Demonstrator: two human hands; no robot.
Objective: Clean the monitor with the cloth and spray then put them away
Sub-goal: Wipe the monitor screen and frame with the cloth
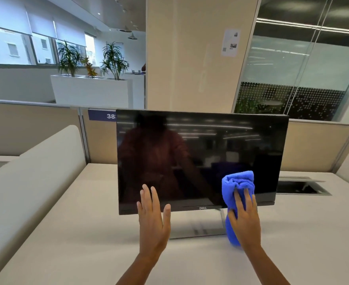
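Observation:
A black monitor [200,153] with a dark, reflective screen stands on its silver foot in the middle of the desk. My right hand [244,219] presses a bunched blue cloth [236,183] against the screen's lower right part, and the cloth hangs down past the bottom bezel. My left hand [152,214] is flat with fingers apart at the lower left of the screen, over the bottom edge, holding nothing. No spray bottle is in view.
The pale desk [77,233] has a cream padded divider [36,171] on the left and beige partition panels behind. An open cable hatch [302,187] sits in the desktop right of the monitor. A pillar, planters and glass walls stand beyond.

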